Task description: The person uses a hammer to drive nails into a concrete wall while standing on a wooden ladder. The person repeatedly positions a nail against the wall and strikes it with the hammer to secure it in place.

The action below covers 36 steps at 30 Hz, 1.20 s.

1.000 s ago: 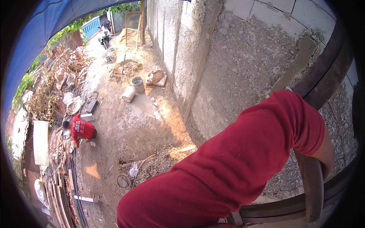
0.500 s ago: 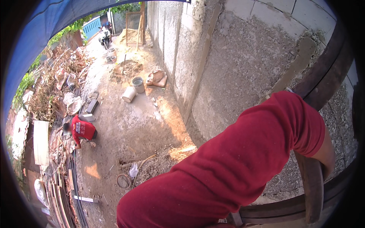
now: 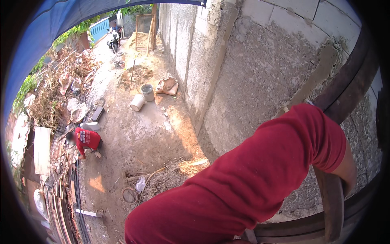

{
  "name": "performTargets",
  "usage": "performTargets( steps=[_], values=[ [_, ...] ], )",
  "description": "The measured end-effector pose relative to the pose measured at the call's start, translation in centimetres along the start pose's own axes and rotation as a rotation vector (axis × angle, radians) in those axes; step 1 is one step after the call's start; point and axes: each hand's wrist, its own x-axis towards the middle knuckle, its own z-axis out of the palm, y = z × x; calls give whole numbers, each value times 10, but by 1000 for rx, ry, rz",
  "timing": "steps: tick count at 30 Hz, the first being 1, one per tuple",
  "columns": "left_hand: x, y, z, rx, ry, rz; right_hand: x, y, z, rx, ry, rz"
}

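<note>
A red-sleeved arm (image 3: 239,175) of mine stretches from the lower edge up to the right and bends at the elbow. The bare forearm (image 3: 347,171) drops behind a dark wooden pole (image 3: 332,203), and its hand is hidden there. I cannot tell which arm this is. No other hand of mine shows. Beside the elbow runs a thick dark beam (image 3: 345,89), in front of a rough, partly plastered block wall (image 3: 260,77). A trail of wet-looking grey mortar (image 3: 321,71) marks the wall above the elbow.
Far below, a co-worker in a red shirt (image 3: 87,138) stoops beside long boards and bars (image 3: 61,207). Two buckets (image 3: 143,97), a sack (image 3: 167,86) and a sand heap (image 3: 136,75) lie along the ground. A motorcycle (image 3: 113,40) stands farther back, a person beside it. A blue tarp (image 3: 73,20) hangs overhead.
My view has shifted slightly, and the elbow sits a little lower in it. The co-worker stays stooped with a small shift of the head. The person at the motorcycle has moved right.
</note>
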Motion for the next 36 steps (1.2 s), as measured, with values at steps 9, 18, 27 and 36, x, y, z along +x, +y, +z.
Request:
performTargets(
  steps=[9,18,27,36],
  values=[
    [-5,3,-1,18,-15,0,-4,0,4,11,0,-18],
    [-4,-3,-13,11,-3,2,9,48,-6,9,-12,-50],
    [2,-1,-8,15,-7,9,1,27,-7,15,-24,-47],
    [5,2,-7,23,-7,26,-5,22,1,21,-23,-50]
  ],
)
